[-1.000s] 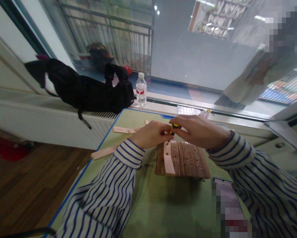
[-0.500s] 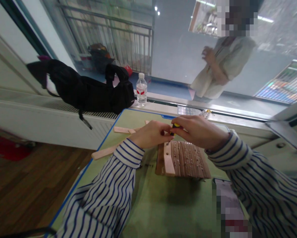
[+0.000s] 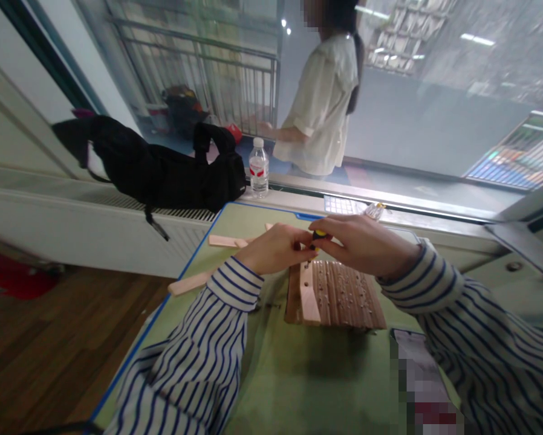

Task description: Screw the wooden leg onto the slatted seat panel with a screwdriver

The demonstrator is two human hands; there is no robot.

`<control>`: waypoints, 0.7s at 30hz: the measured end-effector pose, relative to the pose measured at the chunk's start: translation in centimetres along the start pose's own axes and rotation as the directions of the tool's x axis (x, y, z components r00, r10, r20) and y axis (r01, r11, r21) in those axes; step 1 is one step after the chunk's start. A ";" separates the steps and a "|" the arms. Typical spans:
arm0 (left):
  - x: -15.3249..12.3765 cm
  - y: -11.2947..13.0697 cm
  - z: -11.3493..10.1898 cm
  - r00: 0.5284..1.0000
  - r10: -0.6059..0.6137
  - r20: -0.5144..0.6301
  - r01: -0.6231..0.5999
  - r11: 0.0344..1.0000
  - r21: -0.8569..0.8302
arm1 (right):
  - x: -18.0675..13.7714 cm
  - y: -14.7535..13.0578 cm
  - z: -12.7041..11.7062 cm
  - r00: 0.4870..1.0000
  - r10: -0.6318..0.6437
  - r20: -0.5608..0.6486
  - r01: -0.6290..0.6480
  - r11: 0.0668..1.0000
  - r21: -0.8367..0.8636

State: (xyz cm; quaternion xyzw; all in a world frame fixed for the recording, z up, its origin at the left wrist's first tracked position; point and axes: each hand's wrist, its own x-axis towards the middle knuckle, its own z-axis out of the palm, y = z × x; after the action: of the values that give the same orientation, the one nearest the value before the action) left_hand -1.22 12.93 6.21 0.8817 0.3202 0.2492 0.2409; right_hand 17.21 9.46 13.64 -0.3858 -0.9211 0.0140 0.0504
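Note:
My right hand point(image 3: 360, 244) is closed around a small screwdriver point(image 3: 319, 235) with a yellow and black handle, held above the far end of a pale wooden strip point(image 3: 310, 299). That strip has a dark hole and lies along the left side of a brown block of layered cardboard point(image 3: 348, 296), whose top is dotted with small shiny bits. Beside the screwdriver, my left hand point(image 3: 278, 246) has thumb and fingers pinched together at the strip's far end. What sits between those fingertips is hidden.
More wooden strips point(image 3: 190, 283) lie left of my left hand on the green, blue-edged table point(image 3: 271, 374). A phone-like object point(image 3: 416, 362) is near my right forearm. On the sill stand a water bottle point(image 3: 259, 169) and a black bag point(image 3: 162, 172). A person point(image 3: 321, 103) shows through the glass.
Both hands stay at the same spot, with only a slight shift of the right fingers on the screwdriver. Behind the glass, the person has moved left and turned.

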 end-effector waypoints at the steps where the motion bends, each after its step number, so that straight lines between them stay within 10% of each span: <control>1: 0.0 0.0 0.0 1.000 0.002 0.004 -0.002 1.000 -0.002 | 0.0 0.0 0.0 1.000 0.006 -0.002 -0.006 1.000 -0.007; 21: 0.0 0.2 -0.3 0.999 -0.046 0.030 0.047 0.998 -0.043 | 0.0 -0.1 -0.1 0.999 0.038 -0.005 -0.039 0.998 -0.053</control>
State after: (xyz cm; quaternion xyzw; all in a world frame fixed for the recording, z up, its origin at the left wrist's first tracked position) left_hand -1.33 12.88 6.55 0.8720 0.3317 0.2378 0.2704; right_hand 17.22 9.39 13.77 -0.4047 -0.9134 -0.0101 0.0419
